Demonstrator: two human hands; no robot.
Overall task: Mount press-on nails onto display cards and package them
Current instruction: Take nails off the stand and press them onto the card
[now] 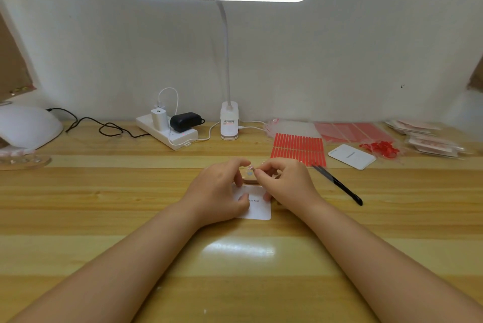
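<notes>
A white display card (257, 207) lies flat on the wooden table (104, 192) in front of me, partly hidden under both hands. My left hand (222, 192) and my right hand (285, 184) meet just above the card's far edge, and their fingertips pinch a small pale press-on nail (250, 171) between them. A thin tan strip (252, 181) shows between the hands at the card's top edge. Whether other nails sit on the card is hidden.
Red adhesive strip sheets (298, 149), a second white card (351, 156), black tweezers (337, 184), small red pieces (380, 149) and clear packets (428, 139) lie at the right. A clip lamp (229, 121), power strip (167, 132) and white nail lamp (26, 124) stand behind.
</notes>
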